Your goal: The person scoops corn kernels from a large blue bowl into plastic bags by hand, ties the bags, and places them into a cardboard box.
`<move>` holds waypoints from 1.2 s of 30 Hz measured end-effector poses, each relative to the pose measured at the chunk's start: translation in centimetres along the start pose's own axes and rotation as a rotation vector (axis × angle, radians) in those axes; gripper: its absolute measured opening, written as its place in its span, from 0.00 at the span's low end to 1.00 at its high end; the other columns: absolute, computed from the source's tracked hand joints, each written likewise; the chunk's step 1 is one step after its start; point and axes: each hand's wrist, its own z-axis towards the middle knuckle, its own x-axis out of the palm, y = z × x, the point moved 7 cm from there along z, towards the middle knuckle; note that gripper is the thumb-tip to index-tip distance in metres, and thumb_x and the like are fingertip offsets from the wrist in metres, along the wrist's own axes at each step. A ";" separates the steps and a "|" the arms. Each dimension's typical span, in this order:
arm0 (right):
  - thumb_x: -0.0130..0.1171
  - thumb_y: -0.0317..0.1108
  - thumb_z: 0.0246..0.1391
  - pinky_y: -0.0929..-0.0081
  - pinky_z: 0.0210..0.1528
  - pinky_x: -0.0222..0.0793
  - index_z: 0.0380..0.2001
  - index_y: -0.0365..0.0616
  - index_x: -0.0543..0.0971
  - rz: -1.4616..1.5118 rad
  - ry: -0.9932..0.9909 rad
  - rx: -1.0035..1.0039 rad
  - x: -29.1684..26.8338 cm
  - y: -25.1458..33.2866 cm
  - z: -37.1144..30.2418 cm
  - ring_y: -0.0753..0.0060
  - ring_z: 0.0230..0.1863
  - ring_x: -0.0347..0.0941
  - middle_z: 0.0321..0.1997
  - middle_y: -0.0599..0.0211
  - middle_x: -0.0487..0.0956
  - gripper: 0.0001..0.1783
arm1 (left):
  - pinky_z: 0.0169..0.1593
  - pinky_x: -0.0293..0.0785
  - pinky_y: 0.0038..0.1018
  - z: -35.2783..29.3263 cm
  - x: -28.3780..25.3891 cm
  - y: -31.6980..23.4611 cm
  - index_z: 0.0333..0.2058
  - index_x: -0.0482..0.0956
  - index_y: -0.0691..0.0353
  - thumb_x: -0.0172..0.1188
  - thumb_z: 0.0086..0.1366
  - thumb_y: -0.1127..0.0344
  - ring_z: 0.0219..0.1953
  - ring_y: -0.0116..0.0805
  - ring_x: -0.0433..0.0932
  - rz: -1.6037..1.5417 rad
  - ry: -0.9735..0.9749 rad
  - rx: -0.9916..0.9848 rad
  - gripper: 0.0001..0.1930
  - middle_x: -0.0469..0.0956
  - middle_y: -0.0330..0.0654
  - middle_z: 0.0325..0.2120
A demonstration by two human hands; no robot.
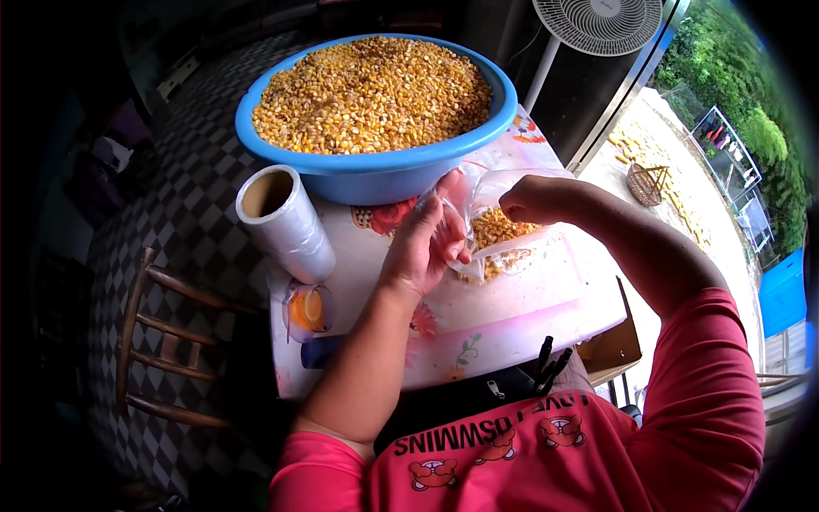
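A clear plastic bag [546, 247] with corn kernels [497, 229] in it rests on the table before me. My left hand [425, 243] pinches the bag's left edge between curled fingers. Over the bag's mouth is my right hand [531, 198], its fingers bent inward and closed above the kernels; what they hold, if anything, is hidden. Just beyond both hands stands a big blue basin [375, 162] heaped with loose corn kernels [375, 94].
On the flowered tablecloth [512, 316] stand a roll of plastic bags [299, 235] and a glass holding an orange slice [307, 309]. A wooden chair [171, 367] is at the left, a fan [601, 21] behind the table. Outside lies a wicker basket [646, 185].
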 end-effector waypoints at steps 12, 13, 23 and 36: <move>0.54 0.24 0.48 0.69 0.38 0.71 0.29 0.39 0.79 -0.264 -0.026 0.127 -0.8 -2.3 -1.8 0.61 0.35 0.75 0.30 0.57 0.78 0.06 | 0.26 0.75 0.28 0.4 0.1 0.2 0.59 0.56 0.59 0.54 0.61 0.45 0.17 0.23 0.67 0.023 0.059 -0.020 0.35 0.71 0.36 0.20; 0.56 0.26 0.48 0.67 0.40 0.71 0.34 0.43 0.79 -0.250 -0.014 0.170 -0.8 -2.4 -1.6 0.61 0.37 0.76 0.32 0.58 0.79 0.08 | 0.26 0.75 0.28 0.4 0.2 0.1 0.59 0.56 0.59 0.54 0.61 0.45 0.17 0.23 0.67 0.028 0.069 -0.017 0.35 0.71 0.36 0.20; 0.60 0.22 0.42 0.67 0.38 0.72 0.33 0.41 0.77 -0.082 -0.577 -0.287 -3.2 3.0 -5.0 0.58 0.35 0.74 0.31 0.59 0.77 0.11 | 0.24 0.72 0.25 0.2 0.0 0.3 0.57 0.64 0.52 0.50 0.64 0.48 0.16 0.22 0.66 0.027 0.038 -0.014 0.26 0.72 0.35 0.21; 0.55 0.32 0.53 0.84 0.31 0.62 0.34 0.39 0.76 1.605 -0.982 0.250 12.8 -7.4 -10.9 0.84 0.30 0.66 0.27 0.74 0.72 0.08 | 0.24 0.73 0.27 0.2 0.1 1.5 0.54 0.66 0.56 0.53 0.63 0.51 0.16 0.24 0.67 0.093 0.095 -0.102 0.24 0.73 0.36 0.20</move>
